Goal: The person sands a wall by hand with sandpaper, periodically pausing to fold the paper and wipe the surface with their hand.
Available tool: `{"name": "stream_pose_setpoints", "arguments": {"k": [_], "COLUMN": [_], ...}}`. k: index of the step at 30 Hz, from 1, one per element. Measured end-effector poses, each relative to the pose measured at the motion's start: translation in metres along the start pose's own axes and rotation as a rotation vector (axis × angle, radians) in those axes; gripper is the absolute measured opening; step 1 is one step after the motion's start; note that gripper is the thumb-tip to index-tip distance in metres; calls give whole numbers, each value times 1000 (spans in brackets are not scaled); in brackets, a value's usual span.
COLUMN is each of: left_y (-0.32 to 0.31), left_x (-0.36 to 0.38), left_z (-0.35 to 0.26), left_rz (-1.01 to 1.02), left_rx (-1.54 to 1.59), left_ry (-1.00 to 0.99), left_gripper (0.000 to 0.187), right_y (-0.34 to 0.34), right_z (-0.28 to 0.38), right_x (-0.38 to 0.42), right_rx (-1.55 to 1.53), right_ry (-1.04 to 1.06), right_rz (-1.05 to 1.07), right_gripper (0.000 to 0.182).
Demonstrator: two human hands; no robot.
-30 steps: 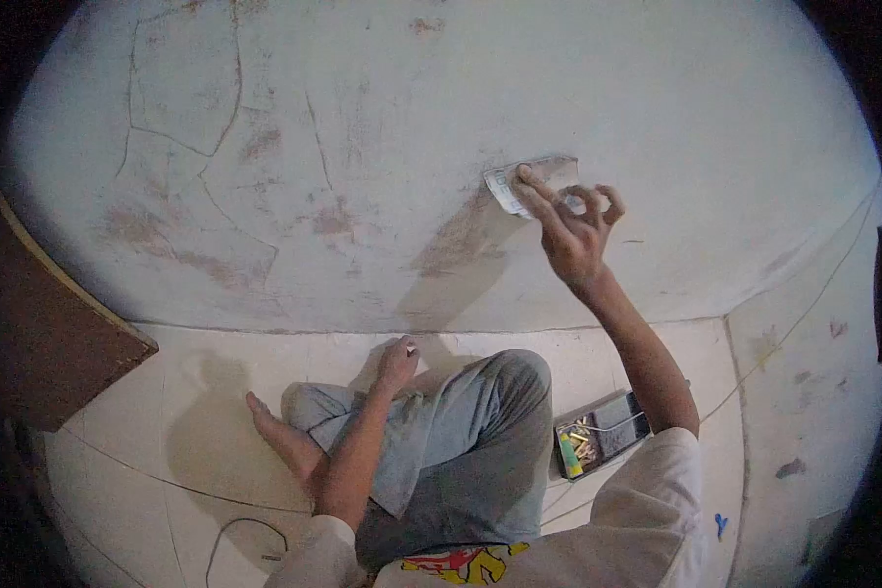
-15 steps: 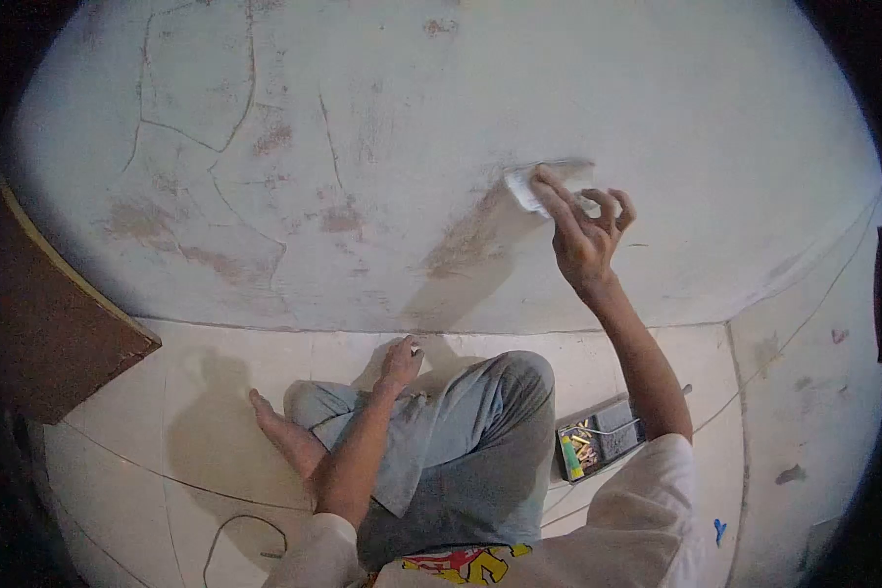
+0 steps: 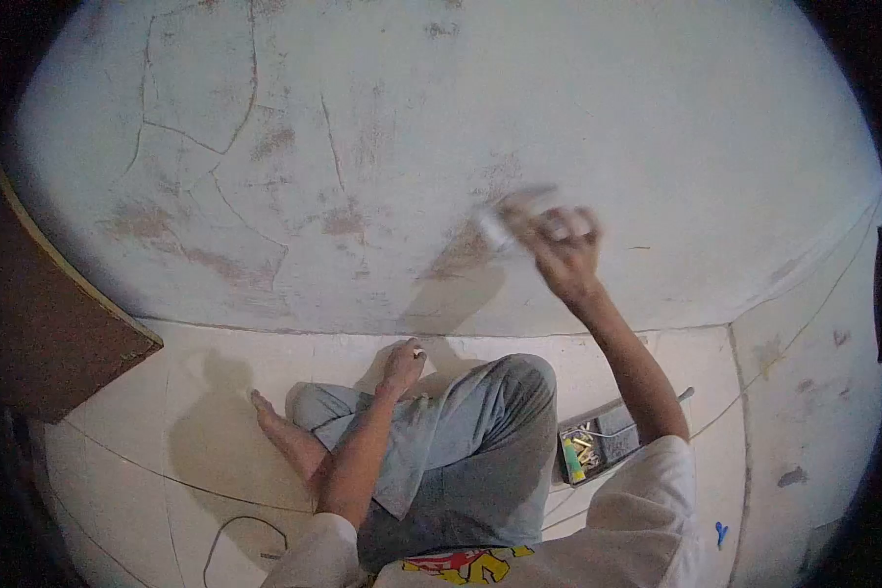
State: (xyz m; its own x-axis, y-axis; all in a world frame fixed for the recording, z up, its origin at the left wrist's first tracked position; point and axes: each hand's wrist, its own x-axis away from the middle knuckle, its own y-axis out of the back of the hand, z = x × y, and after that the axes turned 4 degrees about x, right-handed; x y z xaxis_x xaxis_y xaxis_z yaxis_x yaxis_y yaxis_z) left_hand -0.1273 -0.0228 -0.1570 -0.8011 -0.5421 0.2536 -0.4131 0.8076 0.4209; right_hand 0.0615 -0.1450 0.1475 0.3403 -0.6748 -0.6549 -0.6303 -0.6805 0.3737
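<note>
My right hand (image 3: 563, 260) is raised against the wall (image 3: 686, 127), its fingers closed on a flat, wide-bladed putty knife (image 3: 495, 227). Motion blurs the fingers and the blade, which carries white paste. A rough brownish patch (image 3: 461, 250) of wall lies just below and left of the blade. Low down by my bent knee, my left hand (image 3: 402, 367) is curled closed near the foot of the wall. Something small and whitish shows at its fingertips, too small to name.
A black tray (image 3: 608, 441) with small brass-coloured pieces and a metal rod stands right of my knee. The edge of a brown board (image 3: 78, 323) juts in at left. A dark cord (image 3: 211, 554) and a small blue thing (image 3: 721, 532) lie on the tiled floor.
My right hand and the putty knife have moved down and to the left across the wall, onto the rough patch. My left hand stays nearly in place.
</note>
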Motion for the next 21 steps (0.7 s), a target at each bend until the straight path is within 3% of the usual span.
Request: {"name": "stream_pose_setpoints", "arguments": {"k": [1,3,5,7,9,11,13,15,17,19,21], "left_y": [-2,-8,-5,-5,-4,0,-8,-5,-7,-7,-8], "left_x": [2,3,-8,-7,-3,1,-9,-12,-9,-7,-11], "left_z": [-1,10,15,11,3,-1,15,14,14,14,19], "left_rz": [-69,-133,-23,-20,-19,-20,-36,-52,-12,-21,-24], "left_rx": [-46,-97,-23,-9,16,35,-24,-83,32,-6,-58], "left_ry": [-76,-143,-79,-72,-57,-27,-31,-35,-15,-35,-70], "left_gripper": [34,34,34,34,35,36,36,35,34,33,33], "right_y": [7,0,3,5,12,16,7,4,3,7,2], "right_z": [-7,1,13,4,-7,7,24,16,-2,2,14], "right_x": [-11,2,7,-1,-13,-11,8,1,-3,-3,4], "right_rx": [52,-106,-296,-163,113,120,-165,-101,12,19,-311], "right_ry": [-152,-136,223,312,-88,-160,212,302,-142,-207,123], "right_rz": [-27,94,202,157,28,8,231,210,3,44,184], "right_gripper": [40,36,31,28,29,29,28,27,29,30,24]}}
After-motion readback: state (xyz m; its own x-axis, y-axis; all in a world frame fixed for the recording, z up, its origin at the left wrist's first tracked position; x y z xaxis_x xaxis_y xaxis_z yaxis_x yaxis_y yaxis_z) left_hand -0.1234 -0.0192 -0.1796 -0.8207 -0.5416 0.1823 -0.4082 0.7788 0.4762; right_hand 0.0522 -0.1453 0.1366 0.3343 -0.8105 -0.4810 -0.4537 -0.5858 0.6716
